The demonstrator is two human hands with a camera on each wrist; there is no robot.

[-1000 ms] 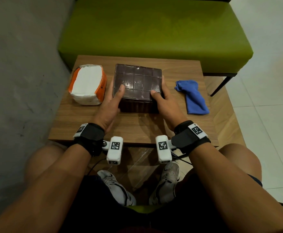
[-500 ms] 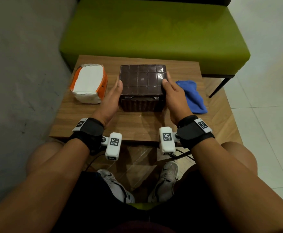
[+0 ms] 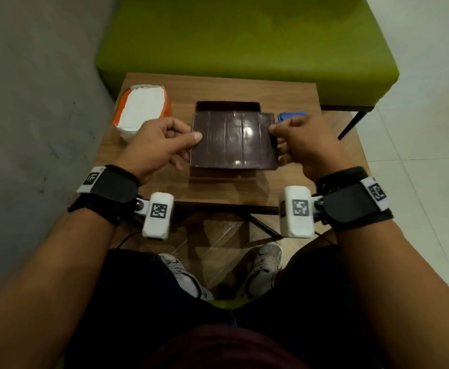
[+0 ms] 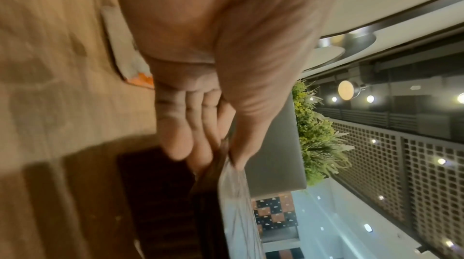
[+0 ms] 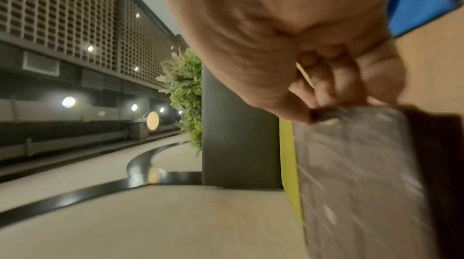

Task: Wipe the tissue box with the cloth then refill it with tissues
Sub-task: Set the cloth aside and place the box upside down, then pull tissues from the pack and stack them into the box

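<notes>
A dark brown tiled lid [image 3: 234,141] hovers above the tissue box base [image 3: 227,105], whose far rim shows behind it. My left hand [image 3: 194,139] pinches the lid's left edge and my right hand [image 3: 275,134] pinches its right edge. In the left wrist view, the left hand [image 4: 220,144] has thumb over and fingers under the lid [image 4: 233,203], with the dark base [image 4: 160,194] below. The right hand [image 5: 314,108] grips a corner of the lid [image 5: 356,174]. An orange and white tissue pack [image 3: 142,110] lies left of the box. The blue cloth [image 3: 290,117] is mostly hidden behind my right hand.
Everything sits on a small wooden table [image 3: 218,193] with its near edge just above my knees. A green bench [image 3: 244,43] runs along the table's far side. A grey wall [image 3: 31,102] stands close on the left, and tiled floor [image 3: 417,155] lies to the right.
Both hands moved from the box's sides to the lid's edges. The lid has come up off the base and toward me.
</notes>
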